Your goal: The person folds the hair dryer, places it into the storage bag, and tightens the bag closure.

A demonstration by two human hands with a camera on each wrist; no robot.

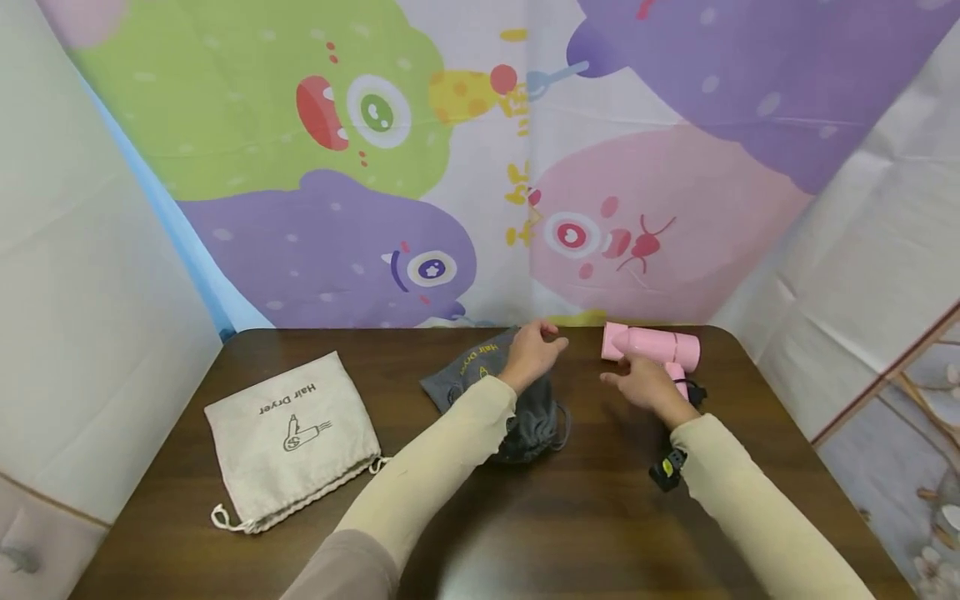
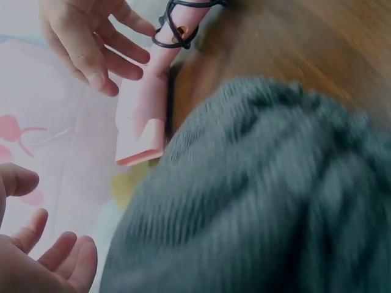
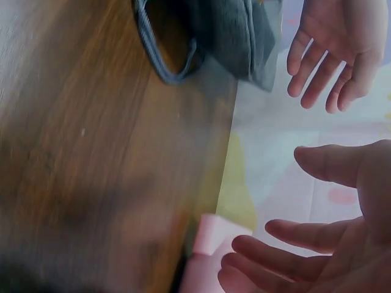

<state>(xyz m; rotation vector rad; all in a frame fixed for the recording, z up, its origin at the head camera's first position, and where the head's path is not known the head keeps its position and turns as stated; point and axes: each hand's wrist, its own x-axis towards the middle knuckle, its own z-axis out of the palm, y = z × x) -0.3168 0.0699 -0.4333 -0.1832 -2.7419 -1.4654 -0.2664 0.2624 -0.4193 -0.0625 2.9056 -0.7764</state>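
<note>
My left hand [image 1: 531,357] is over the dark grey drawstring bag [image 1: 534,417], its fingers loosely bent with nothing in them. The bag lies on the table with yellow "Hair Dryer" lettering and looks filled out, but its inside is hidden. On the right, my right hand [image 1: 643,387] is beside a pink hair dryer [image 1: 652,343] that lies at the back edge. Its fingers [image 3: 287,256] are spread and hold nothing; whether they touch the dryer I cannot tell. A black cord [image 2: 173,27] loops around the dryer's handle.
A cream drawstring bag [image 1: 292,442], printed "Hair Dryer", lies flat on the left of the brown wooden table [image 1: 585,517]. Behind the table's far edge hangs a cartoon-printed cloth [image 1: 495,167]. Pale panels stand at both sides.
</note>
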